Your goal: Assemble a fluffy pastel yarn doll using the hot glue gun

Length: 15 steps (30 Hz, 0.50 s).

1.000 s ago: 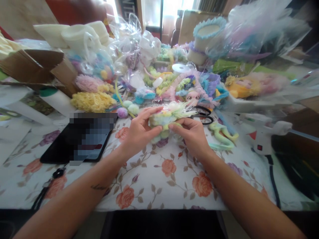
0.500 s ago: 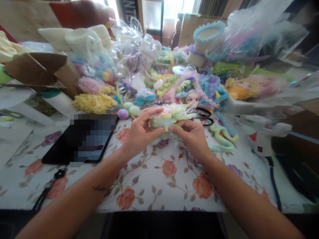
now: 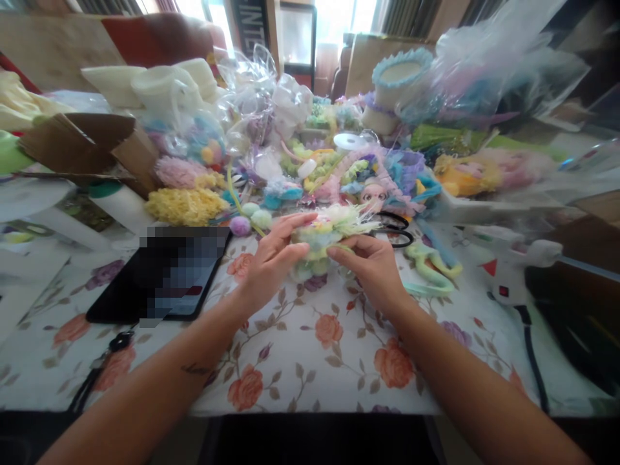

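Note:
Between my hands is a small fuzzy craft piece in pale yellow, green and white, with a feathery tuft at its upper right. My left hand holds its left side, fingers over the top and the thumb near its front. At the right side, my right hand pinches a thin yellow-green fuzzy strip against it. Black-handled scissors lie just behind my right hand. Beside them rest bent pale green and yellow fuzzy stems.
A tablet lies at left on the floral tablecloth. Behind are pom-poms, yellow fluffy trim, a ribbon spool, a doll face and plastic bags. A glue gun with its cord stands at right, a cardboard box at left.
My left thumb has moved left, away from my right thumb, showing more of the craft piece's front. My right hand stays almost in place. The view has tilted up slightly.

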Motion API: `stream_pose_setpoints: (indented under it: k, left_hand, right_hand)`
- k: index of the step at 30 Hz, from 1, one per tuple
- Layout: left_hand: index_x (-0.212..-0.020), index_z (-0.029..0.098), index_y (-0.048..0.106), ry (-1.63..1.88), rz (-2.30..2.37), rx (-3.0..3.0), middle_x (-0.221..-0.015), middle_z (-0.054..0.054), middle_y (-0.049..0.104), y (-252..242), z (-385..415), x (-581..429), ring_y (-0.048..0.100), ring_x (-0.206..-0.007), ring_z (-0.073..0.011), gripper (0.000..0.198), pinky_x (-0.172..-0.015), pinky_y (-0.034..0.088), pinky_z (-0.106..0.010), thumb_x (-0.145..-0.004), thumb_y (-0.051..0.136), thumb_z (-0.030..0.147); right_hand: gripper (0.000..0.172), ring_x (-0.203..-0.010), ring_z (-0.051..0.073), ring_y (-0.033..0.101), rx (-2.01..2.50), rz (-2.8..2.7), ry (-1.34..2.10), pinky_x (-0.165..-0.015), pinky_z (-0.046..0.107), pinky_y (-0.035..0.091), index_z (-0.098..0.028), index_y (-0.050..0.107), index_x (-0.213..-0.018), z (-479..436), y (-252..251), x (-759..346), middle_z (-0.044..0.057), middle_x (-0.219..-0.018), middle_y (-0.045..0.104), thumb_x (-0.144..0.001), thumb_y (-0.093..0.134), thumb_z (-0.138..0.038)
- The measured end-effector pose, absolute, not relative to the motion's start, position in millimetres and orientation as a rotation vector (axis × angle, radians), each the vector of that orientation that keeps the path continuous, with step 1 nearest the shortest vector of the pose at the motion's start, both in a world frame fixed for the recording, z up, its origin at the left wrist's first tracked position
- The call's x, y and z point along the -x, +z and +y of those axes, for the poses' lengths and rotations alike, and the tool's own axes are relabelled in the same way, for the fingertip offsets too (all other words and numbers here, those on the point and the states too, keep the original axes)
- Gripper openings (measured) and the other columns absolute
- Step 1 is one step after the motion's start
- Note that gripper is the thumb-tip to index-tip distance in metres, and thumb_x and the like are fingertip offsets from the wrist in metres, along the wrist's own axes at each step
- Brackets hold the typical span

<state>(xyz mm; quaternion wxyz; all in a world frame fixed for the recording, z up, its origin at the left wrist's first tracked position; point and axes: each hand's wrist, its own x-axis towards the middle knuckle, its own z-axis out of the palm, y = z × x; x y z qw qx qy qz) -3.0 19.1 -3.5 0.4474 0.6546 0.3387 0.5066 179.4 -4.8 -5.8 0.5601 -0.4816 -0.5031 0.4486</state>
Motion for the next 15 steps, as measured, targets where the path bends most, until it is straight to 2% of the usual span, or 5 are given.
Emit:
stream_pose_setpoints:
  k: [5, 15]
  left_hand:
    - [-0.123, 0.024, 0.066, 1.270, 0.867, -1.559, -0.130, -0.008, 0.065, -4.9, 16.4, -1.1, 0.057, -0.126, -0.0287, 0.046, -0.103, 0.050, -0.041, -0.078, 0.078, 0.027]
    - [-0.120, 0.022, 0.064, 1.313, 0.837, -1.537, -0.128, -0.009, 0.064, -7.6, 18.1, -3.5, 0.061, -0.121, -0.0259, 0.050, -0.100, 0.051, -0.039, -0.073, 0.082, 0.023]
  right_hand:
    - [0.020, -0.063, 0.013, 0.054, 1.140, -1.206, 1.029, -0.064, 0.029, 0.044, -0.021, 0.072, -0.062, -7.0, -4.1, -176.5, -0.001, -0.064, 0.067, -0.068, 0.084, -0.037]
    - [0.018, -0.063, 0.015, 0.057, 1.181, -1.268, 0.922, -0.060, 0.028, 0.044, -0.022, 0.073, -0.063, -11.2, -2.0, -173.4, -0.001, -0.064, 0.067, -0.070, 0.083, -0.036]
